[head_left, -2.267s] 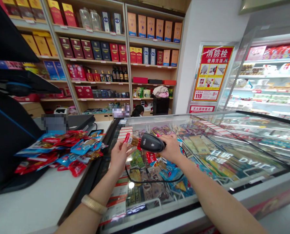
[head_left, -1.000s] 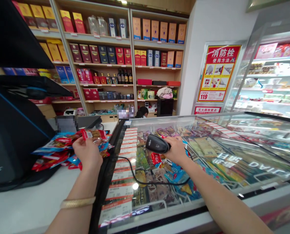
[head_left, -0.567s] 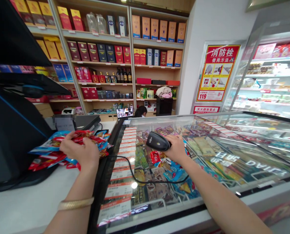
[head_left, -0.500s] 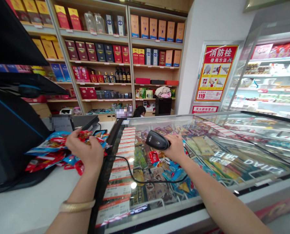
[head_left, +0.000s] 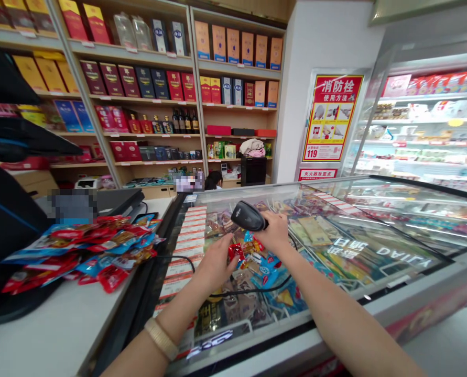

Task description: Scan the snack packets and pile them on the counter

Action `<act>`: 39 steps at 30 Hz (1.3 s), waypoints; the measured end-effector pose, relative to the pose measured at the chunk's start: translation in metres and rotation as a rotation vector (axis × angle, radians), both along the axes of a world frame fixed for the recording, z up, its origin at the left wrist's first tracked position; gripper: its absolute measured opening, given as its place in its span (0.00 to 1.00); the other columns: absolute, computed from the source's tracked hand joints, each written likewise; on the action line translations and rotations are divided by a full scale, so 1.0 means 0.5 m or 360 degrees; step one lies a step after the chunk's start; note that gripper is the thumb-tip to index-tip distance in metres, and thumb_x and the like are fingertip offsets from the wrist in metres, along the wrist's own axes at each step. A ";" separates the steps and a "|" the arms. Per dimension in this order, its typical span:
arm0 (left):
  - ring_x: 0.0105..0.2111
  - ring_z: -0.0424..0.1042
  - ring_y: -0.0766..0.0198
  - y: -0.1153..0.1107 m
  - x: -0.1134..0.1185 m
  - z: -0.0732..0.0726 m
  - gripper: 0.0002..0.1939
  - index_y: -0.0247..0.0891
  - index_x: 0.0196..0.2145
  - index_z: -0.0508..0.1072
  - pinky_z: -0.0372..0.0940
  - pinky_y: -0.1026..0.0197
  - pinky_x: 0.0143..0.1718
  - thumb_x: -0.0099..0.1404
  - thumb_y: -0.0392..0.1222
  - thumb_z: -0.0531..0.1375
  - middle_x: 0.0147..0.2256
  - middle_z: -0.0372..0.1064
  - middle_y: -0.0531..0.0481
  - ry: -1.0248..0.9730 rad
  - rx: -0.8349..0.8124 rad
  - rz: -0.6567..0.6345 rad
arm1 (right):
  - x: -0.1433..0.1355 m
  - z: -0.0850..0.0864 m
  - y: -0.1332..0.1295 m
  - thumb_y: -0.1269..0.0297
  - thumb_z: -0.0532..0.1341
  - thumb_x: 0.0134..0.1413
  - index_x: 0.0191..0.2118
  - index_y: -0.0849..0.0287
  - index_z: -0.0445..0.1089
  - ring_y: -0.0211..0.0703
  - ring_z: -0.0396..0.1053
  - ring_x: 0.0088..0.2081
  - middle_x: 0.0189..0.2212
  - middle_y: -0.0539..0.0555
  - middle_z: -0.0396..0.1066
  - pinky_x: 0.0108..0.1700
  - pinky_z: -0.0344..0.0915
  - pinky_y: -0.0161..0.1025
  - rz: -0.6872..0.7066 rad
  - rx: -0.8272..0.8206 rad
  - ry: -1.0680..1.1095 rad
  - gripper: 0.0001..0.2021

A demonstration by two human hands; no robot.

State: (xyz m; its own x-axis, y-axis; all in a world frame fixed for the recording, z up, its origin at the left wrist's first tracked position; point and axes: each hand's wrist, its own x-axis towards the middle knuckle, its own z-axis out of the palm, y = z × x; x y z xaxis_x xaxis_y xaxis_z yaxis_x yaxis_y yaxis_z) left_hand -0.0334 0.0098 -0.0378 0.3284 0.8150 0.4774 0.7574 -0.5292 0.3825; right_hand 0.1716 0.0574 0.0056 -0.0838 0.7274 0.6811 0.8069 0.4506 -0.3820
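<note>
A black handheld barcode scanner [head_left: 249, 215] is gripped in my right hand [head_left: 275, 231], its head pointing left over the freezer's glass top. Below it lie small red and blue snack packets [head_left: 265, 268] on the glass. My left hand [head_left: 216, 263] has come to the left side of these packets. Its thumb and fingers are apart around the edge of a red packet [head_left: 235, 253]; whether they touch it is hard to tell. A bigger heap of red and blue snack packets [head_left: 107, 246] rests on the white counter to the left. The scanner's black cable [head_left: 252, 291] loops across the glass.
A black checkout terminal [head_left: 5, 225] stands at the left of the white counter [head_left: 56, 335]. The glass-topped freezer [head_left: 375, 277] spreads to the right. Shelves of boxed goods [head_left: 147, 84] line the back, where part of a person's head [head_left: 213, 180] shows beyond the freezer.
My left hand has moved right, from over the heap on the counter to the packets on the glass. The scanner stays in my right hand above them. The view has shifted slightly right.
</note>
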 end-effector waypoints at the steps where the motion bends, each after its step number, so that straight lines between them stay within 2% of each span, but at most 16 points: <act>1: 0.62 0.63 0.48 0.004 0.001 -0.006 0.31 0.38 0.63 0.62 0.58 0.43 0.62 0.63 0.42 0.59 0.62 0.63 0.34 0.0062 -0.0015 -0.0057 | 0.000 0.000 0.000 0.64 0.63 0.45 0.37 0.54 0.75 0.49 0.72 0.43 0.38 0.54 0.78 0.45 0.51 0.42 0.0000 0.0006 0.0008 0.10; 4: 0.65 0.59 0.49 0.009 0.006 -0.016 0.30 0.40 0.64 0.62 0.55 0.42 0.64 0.64 0.42 0.58 0.64 0.60 0.37 0.0228 -0.0113 -0.0182 | -0.001 0.001 -0.001 0.64 0.63 0.45 0.37 0.54 0.75 0.49 0.71 0.43 0.37 0.54 0.78 0.45 0.51 0.42 0.0007 0.0022 0.0017 0.10; 7: 0.60 0.65 0.49 0.005 0.014 -0.015 0.28 0.39 0.63 0.63 0.59 0.42 0.61 0.65 0.40 0.57 0.60 0.66 0.36 0.0324 -0.0175 -0.0171 | -0.003 0.001 -0.003 0.63 0.64 0.45 0.36 0.55 0.75 0.49 0.71 0.42 0.36 0.54 0.78 0.44 0.50 0.42 0.0014 0.0008 0.0009 0.10; 10: 0.53 0.72 0.49 -0.005 0.020 -0.004 0.26 0.38 0.60 0.67 0.64 0.46 0.57 0.64 0.38 0.57 0.53 0.72 0.36 0.0379 -0.0141 -0.0139 | -0.003 -0.001 -0.003 0.63 0.64 0.44 0.37 0.55 0.76 0.50 0.71 0.42 0.36 0.54 0.78 0.44 0.50 0.42 0.0021 0.0006 0.0016 0.11; 15: 0.46 0.75 0.53 -0.021 0.013 0.023 0.23 0.41 0.53 0.74 0.67 0.52 0.51 0.60 0.33 0.55 0.47 0.76 0.41 0.0321 -0.0158 -0.0079 | 0.000 -0.001 -0.001 0.63 0.65 0.44 0.37 0.54 0.76 0.49 0.72 0.43 0.38 0.54 0.78 0.45 0.51 0.43 0.0025 0.0000 0.0045 0.11; 17: 0.43 0.76 0.54 -0.022 0.001 0.032 0.20 0.41 0.48 0.77 0.68 0.53 0.47 0.61 0.34 0.54 0.43 0.77 0.42 0.0169 -0.0169 -0.0029 | 0.001 0.000 0.000 0.64 0.65 0.44 0.37 0.54 0.76 0.49 0.72 0.43 0.38 0.54 0.78 0.45 0.51 0.42 0.0008 -0.0008 0.0052 0.10; 19: 0.36 0.76 0.56 -0.019 -0.015 0.040 0.15 0.42 0.40 0.79 0.69 0.55 0.41 0.61 0.37 0.54 0.34 0.77 0.45 -0.0083 -0.0196 0.0037 | 0.003 0.001 0.001 0.65 0.65 0.44 0.37 0.55 0.76 0.49 0.72 0.42 0.37 0.54 0.78 0.45 0.52 0.42 -0.0011 -0.0011 0.0051 0.10; 22: 0.23 0.71 0.59 -0.008 -0.043 0.050 0.08 0.42 0.29 0.77 0.68 0.59 0.28 0.57 0.43 0.58 0.22 0.72 0.51 -0.0662 -0.0353 0.0217 | 0.009 0.001 0.006 0.63 0.65 0.44 0.36 0.55 0.76 0.49 0.72 0.40 0.35 0.54 0.78 0.45 0.52 0.42 -0.0039 0.0019 0.0062 0.09; 24: 0.20 0.69 0.60 -0.003 -0.062 0.060 0.09 0.41 0.29 0.76 0.67 0.60 0.22 0.54 0.47 0.60 0.21 0.70 0.52 -0.1056 -0.0485 0.0342 | 0.013 0.001 0.010 0.59 0.66 0.45 0.35 0.55 0.75 0.49 0.72 0.40 0.36 0.54 0.79 0.45 0.53 0.42 -0.0049 0.0048 0.0082 0.10; 26: 0.21 0.70 0.60 -0.002 -0.080 0.072 0.14 0.39 0.31 0.75 0.66 0.60 0.20 0.51 0.51 0.62 0.23 0.71 0.52 -0.1320 -0.0519 0.0409 | 0.017 0.003 0.011 0.58 0.67 0.45 0.35 0.55 0.75 0.49 0.72 0.40 0.37 0.54 0.78 0.44 0.53 0.42 -0.0033 0.0057 0.0092 0.10; 29: 0.21 0.68 0.63 -0.002 -0.106 0.088 0.19 0.37 0.33 0.75 0.64 0.63 0.19 0.49 0.55 0.63 0.23 0.70 0.52 -0.1459 -0.0392 0.0487 | 0.019 0.010 0.007 0.61 0.66 0.43 0.35 0.55 0.76 0.48 0.72 0.40 0.35 0.53 0.78 0.44 0.52 0.42 0.0068 0.0033 0.0022 0.10; 33: 0.17 0.60 0.69 0.002 -0.128 0.100 0.22 0.36 0.31 0.73 0.55 0.66 0.15 0.47 0.58 0.64 0.20 0.65 0.56 -0.1553 -0.0205 0.0632 | 0.015 0.015 -0.002 0.64 0.66 0.42 0.37 0.56 0.76 0.48 0.71 0.40 0.34 0.53 0.78 0.45 0.50 0.43 0.0239 -0.0010 -0.0168 0.11; 39: 0.17 0.59 0.70 0.000 -0.132 0.111 0.25 0.37 0.32 0.71 0.53 0.67 0.16 0.43 0.60 0.65 0.19 0.65 0.56 -0.1717 -0.0216 0.0659 | 0.007 0.009 -0.004 0.64 0.66 0.43 0.35 0.56 0.76 0.45 0.71 0.38 0.34 0.52 0.78 0.45 0.48 0.42 0.0440 -0.0069 -0.0251 0.09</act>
